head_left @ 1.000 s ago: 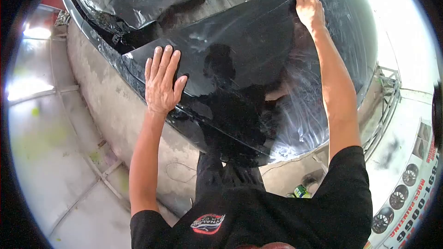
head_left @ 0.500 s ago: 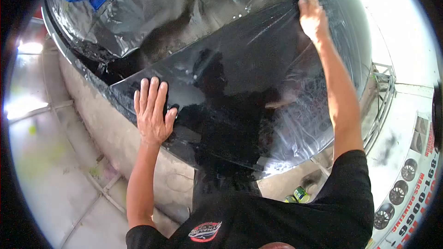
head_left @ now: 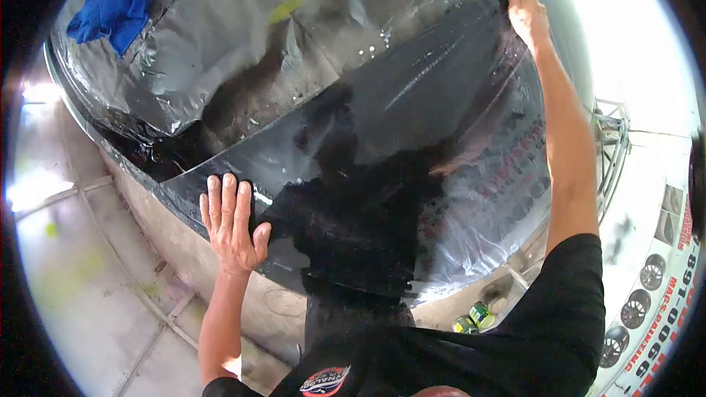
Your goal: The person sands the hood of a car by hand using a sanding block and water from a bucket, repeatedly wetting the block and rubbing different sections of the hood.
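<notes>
Dark film [head_left: 382, 169] — left hand [head_left: 234, 231] spread flat, right hand [head_left: 528, 16] at far corner.

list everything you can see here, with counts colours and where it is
dark film: one sheet, glossy black, centre
plastic sheeting: count unclear, grey, above the film
blue cloth: one, blue, upper left on the sheeting
containers: two, green, lower right on the floor
floor: one, grey-brown, below the film
panels: several, whitish, left
metal frame: one, grey, right
banner: one, white with red and black print, far right
shirt: one, black, bottom
left hand: one, bare, flat on the film, lower left
right hand: one, bare, at the film's upper right
</notes>
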Demonstrator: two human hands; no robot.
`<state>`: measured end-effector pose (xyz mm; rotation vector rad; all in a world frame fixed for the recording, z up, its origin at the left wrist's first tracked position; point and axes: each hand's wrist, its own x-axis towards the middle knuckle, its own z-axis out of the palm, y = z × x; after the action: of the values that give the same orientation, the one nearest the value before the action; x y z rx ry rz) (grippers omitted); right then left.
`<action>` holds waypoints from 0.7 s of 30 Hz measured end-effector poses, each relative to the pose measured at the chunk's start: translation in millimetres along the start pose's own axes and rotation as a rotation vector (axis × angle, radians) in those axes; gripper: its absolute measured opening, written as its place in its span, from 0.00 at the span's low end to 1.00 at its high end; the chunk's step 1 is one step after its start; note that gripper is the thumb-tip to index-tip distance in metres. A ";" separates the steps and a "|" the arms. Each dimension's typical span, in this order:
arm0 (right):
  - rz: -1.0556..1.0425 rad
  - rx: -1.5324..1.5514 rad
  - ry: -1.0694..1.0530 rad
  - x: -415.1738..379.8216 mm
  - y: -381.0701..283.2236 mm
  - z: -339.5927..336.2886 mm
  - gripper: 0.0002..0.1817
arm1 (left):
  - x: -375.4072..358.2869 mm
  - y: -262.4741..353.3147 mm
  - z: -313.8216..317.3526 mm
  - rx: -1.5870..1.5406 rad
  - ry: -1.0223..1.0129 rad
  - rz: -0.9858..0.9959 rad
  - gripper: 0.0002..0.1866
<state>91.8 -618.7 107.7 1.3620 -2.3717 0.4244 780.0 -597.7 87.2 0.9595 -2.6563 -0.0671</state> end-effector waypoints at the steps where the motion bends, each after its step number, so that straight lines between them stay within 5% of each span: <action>1: -0.009 -0.087 -0.065 14.4 1.3 -1.9 0.21 | -1.1 -1.7 0.6 0.007 -0.007 0.003 0.35; 5: -0.023 -0.188 -0.131 53.9 20.5 5.6 0.19 | -0.8 -1.6 -1.5 0.026 -0.031 -0.005 0.36; 6: -0.168 -0.418 -0.230 54.5 31.7 12.6 0.19 | -3.0 0.7 -2.8 0.020 -0.043 -0.001 0.36; 8: -0.008 -0.077 -0.033 12.0 -13.4 -10.6 0.20 | -0.1 -1.1 -3.3 0.029 -0.042 -0.001 0.36; 11: -0.182 0.014 0.011 -28.1 -19.5 -19.9 0.22 | -0.9 -3.1 -1.5 0.017 -0.029 0.010 0.36; 13: -0.230 -0.065 0.014 -14.6 -2.1 -11.5 0.23 | -1.8 -2.9 0.4 0.015 -0.024 0.008 0.36; 16: 0.012 -0.064 -0.039 43.5 38.2 17.6 0.20 | -3.6 -4.9 0.0 0.019 -0.027 0.009 0.36; 21: -0.093 -0.397 -0.225 53.1 28.2 9.9 0.15 | -5.8 -3.0 -1.2 0.002 -0.037 0.014 0.36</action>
<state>41.1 -649.5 121.2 1.3760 -2.3831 -0.2290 786.4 -596.4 86.3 0.9490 -2.6972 -0.0800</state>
